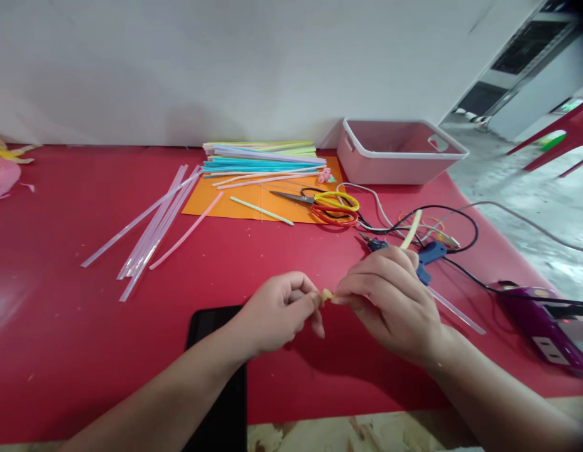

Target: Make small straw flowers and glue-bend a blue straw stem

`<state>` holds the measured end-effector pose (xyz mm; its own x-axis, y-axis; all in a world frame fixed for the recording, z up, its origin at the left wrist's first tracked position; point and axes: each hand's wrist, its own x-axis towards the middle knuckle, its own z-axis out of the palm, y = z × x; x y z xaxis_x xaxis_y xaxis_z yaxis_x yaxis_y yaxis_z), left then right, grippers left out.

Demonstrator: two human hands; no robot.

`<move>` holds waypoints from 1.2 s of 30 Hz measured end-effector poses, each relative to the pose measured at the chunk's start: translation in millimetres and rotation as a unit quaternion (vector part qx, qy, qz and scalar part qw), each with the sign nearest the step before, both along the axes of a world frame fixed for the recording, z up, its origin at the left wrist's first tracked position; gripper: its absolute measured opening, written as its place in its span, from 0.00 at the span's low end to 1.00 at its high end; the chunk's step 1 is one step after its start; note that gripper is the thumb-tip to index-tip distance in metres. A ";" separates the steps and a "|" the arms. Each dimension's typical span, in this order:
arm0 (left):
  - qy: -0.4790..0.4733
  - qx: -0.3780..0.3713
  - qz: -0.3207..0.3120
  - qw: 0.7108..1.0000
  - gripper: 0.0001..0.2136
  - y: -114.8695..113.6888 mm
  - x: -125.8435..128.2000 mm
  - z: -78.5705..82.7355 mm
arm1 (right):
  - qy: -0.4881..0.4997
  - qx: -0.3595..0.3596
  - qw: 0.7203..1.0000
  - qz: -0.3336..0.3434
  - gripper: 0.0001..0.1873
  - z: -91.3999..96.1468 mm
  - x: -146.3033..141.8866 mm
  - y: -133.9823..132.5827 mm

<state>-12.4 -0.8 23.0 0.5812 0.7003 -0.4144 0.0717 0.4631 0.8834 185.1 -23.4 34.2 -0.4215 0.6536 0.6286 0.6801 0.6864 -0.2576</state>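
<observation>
Both hands meet above the red table, at the front middle. A small curled end of a yellow pipe cleaner (pixel 326 295) shows between my fingertips; its longer straight part rises behind my right hand. My left hand (pixel 284 311) pinches the curl from the left with thumb and index finger. On the other side, my right hand (pixel 390 301) grips the pipe cleaner with fingers pressed together. Partly hidden behind the right hand lies a blue glue gun (pixel 430 257), a clear glue stick (pixel 456 311) extending from it. Under my left forearm is a black flat device (pixel 220 402).
Scissors (pixel 336 206) and several coloured pipe cleaners (pixel 263 164) lie on orange card (pixel 207 204). Loose glue sticks (pixel 154 232) are to the left. A pink bin (pixel 395 166) stands against the wall. Cables (pixel 475 220) run to a purple power strip (pixel 531 333) at the right.
</observation>
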 end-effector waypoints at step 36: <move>-0.206 -0.092 0.116 0.967 0.10 3.5 -2.9 2.5 | 0.000 0.013 1.000 0.016 0.07 1.8 3.2 1.2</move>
<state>-15.3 2.7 25.5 0.5594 0.7679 -0.3121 -0.3930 0.5772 0.7158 188.4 -22.2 36.0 -0.4411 0.6230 0.6460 0.6577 0.7141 -0.2396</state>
